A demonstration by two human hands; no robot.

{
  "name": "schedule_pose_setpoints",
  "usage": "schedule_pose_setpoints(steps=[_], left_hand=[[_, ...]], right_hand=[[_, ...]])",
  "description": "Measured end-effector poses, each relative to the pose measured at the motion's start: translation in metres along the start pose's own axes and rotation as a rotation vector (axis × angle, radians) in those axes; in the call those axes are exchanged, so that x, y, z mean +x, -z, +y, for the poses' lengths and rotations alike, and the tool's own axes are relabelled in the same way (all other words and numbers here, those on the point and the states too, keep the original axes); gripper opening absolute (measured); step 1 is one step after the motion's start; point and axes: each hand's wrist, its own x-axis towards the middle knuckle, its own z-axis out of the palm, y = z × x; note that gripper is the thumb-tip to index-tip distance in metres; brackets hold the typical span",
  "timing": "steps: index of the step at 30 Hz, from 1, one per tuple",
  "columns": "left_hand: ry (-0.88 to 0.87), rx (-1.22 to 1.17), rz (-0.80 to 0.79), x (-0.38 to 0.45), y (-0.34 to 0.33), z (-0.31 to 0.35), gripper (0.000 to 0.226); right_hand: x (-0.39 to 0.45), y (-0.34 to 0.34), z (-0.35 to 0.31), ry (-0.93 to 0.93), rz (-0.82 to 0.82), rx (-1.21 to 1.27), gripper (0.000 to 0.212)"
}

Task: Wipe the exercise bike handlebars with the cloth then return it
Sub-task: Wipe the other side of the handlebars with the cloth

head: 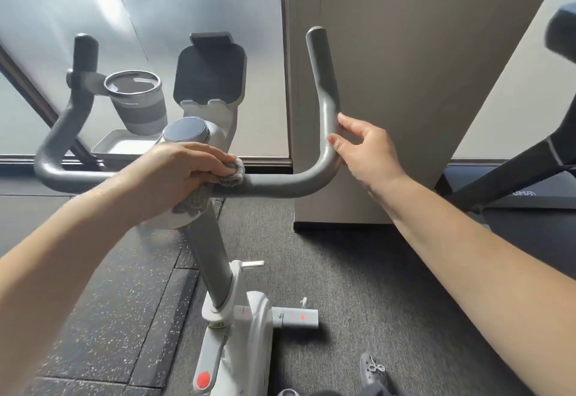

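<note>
The grey handlebar (274,185) of a white exercise bike runs across the middle of the head view, with both ends curving up. My left hand (174,171) presses a grey fluffy cloth (232,171) onto the bar's centre, just right of the stem; a loose end of the cloth hangs below the bar. My right hand (364,149) rests at the right bend of the bar, thumb and fingertips touching the tube, fingers loosely apart.
A cup holder (137,99), a small tray (121,146), a round display (184,130) and a tablet holder (208,74) sit behind the bar. A beige pillar (405,83) stands right, frosted glass (124,5) behind. Another machine's dark frame (511,171) is far right.
</note>
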Motion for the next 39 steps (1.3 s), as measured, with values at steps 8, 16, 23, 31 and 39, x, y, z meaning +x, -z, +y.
schedule_pose_setpoints(steps=[8,16,23,31,39], left_hand=[[-0.121,-0.130,0.076,0.022,-0.029,0.026,0.017],[-0.087,-0.051,-0.043,0.029,-0.004,0.006,0.029],[-0.057,0.271,-0.100,0.024,0.004,-0.013,0.025],[0.095,0.264,-0.124,0.053,-0.011,0.020,0.017],[0.206,0.147,-0.255,0.050,-0.012,0.011,0.002]], right_hand=[[-0.003,-0.001,-0.006,-0.003,0.025,-0.031,0.048],[-0.003,-0.001,-0.008,-0.001,0.016,-0.042,0.048],[-0.003,0.000,-0.005,0.016,0.017,-0.034,0.048],[-0.001,0.002,-0.004,0.014,0.008,-0.046,0.047],[0.002,0.004,0.000,0.037,0.002,-0.028,0.048]])
